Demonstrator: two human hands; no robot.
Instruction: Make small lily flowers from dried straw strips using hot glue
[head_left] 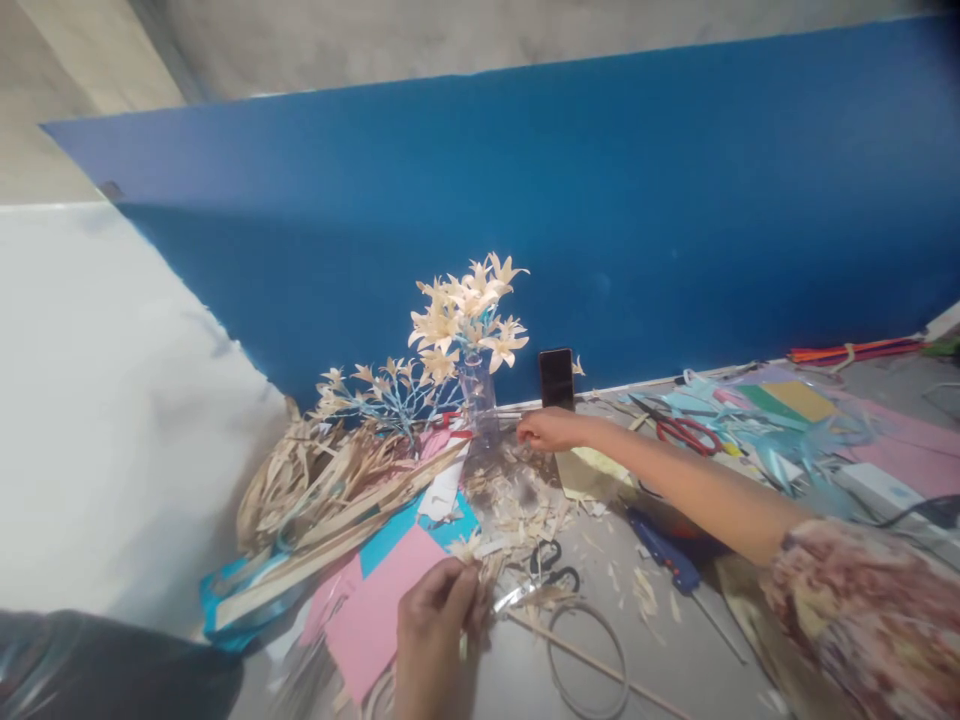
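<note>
Far left, I note loose husk strips (300, 480), uncut stock by my reckoning. Next, a spray of finished-looking flowers on blue stems (386, 395), outside the vase. Left hand (437, 615), low centre: thumb and fingertips pinching a pale petalled piece (466, 547), apart from the rest, so I judge it unfinished. Beyond it, a full bouquet (472, 305) stands in the clear vase (480, 395); that part I log as done. Right hand (553, 430) just right of it, fingers curled; whether they grip anything, I cannot tell.
</note>
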